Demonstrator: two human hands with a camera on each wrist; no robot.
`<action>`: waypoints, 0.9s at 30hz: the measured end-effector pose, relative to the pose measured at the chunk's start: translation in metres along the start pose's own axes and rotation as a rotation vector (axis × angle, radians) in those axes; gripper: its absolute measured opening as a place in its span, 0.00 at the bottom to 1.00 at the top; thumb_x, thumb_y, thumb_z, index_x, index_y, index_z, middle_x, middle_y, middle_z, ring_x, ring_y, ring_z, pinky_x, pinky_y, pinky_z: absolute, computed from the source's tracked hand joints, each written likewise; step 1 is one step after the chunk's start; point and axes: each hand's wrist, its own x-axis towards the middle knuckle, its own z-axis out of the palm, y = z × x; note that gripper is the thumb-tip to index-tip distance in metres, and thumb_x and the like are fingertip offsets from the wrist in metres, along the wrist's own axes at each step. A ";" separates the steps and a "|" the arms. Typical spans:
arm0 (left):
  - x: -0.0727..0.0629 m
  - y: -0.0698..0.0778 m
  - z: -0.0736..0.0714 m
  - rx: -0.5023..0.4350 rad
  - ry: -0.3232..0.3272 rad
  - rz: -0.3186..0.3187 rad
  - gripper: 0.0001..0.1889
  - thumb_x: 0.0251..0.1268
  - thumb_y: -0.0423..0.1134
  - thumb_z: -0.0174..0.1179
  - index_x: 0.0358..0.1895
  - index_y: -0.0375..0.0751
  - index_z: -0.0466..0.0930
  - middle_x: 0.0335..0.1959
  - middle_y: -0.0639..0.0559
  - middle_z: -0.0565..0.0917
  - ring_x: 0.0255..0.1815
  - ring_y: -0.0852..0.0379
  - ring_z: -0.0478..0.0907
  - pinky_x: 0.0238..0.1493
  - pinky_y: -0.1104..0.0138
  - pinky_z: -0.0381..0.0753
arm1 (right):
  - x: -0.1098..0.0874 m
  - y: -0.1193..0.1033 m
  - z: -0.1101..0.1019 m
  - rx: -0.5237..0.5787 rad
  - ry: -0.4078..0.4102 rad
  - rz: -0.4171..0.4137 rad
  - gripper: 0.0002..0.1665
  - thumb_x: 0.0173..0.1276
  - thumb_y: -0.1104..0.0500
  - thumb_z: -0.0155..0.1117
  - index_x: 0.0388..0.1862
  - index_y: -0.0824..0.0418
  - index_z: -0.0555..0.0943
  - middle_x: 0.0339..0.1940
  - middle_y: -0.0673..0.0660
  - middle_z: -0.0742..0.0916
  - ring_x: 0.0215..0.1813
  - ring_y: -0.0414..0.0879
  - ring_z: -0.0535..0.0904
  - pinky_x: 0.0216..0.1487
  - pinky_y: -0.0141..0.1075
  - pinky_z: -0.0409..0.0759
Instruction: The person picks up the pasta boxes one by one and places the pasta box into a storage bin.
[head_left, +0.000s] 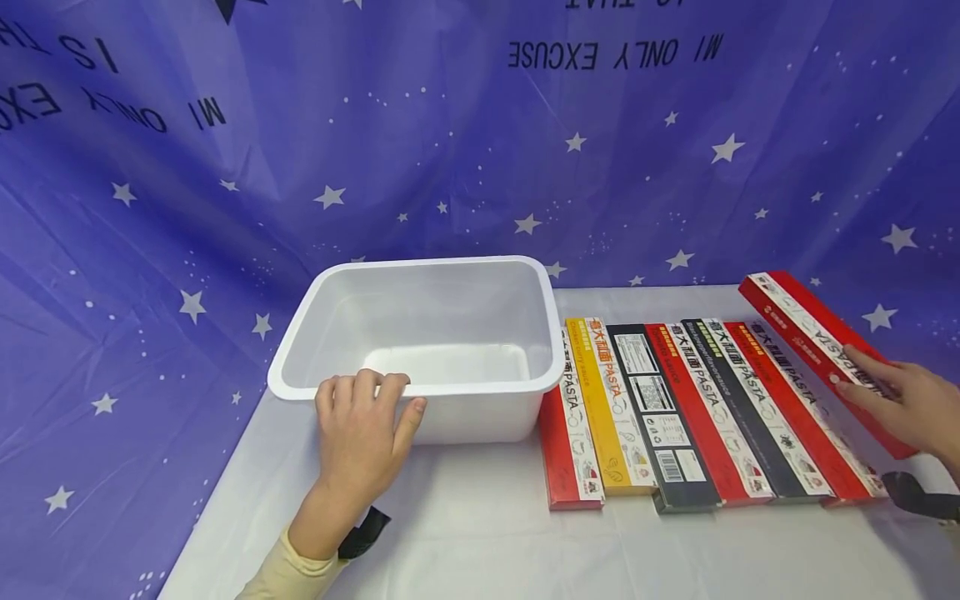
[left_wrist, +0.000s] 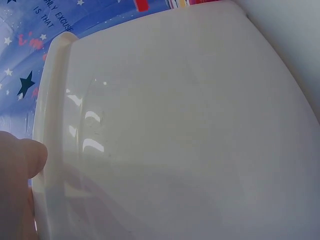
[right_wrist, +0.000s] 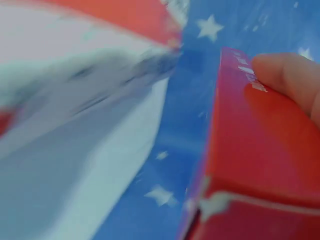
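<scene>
Right hand (head_left: 911,408) pinches a red-and-white pasta box (head_left: 813,337) between thumb and fingers, its far end slanting away leftward beyond the fingertips. Left hand (head_left: 358,437) grips the near rim of a white tub (head_left: 480,417), which opens just past the knuckles. Between both hands, six more pasta boxes (head_left: 686,379) lie side by side.

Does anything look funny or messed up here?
Yes: one black box in the row shows its barcode side up, while the others there show PASTA. Also, the red box in the right hand has a whitish, worn-looking corner.
</scene>
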 end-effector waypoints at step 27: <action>0.001 0.000 -0.003 0.024 -0.050 -0.016 0.33 0.80 0.64 0.33 0.43 0.42 0.81 0.34 0.41 0.78 0.36 0.39 0.71 0.52 0.44 0.65 | 0.067 -0.202 -0.078 0.040 -0.116 -0.531 0.40 0.70 0.50 0.65 0.78 0.54 0.66 0.68 0.75 0.73 0.60 0.71 0.72 0.51 0.68 0.78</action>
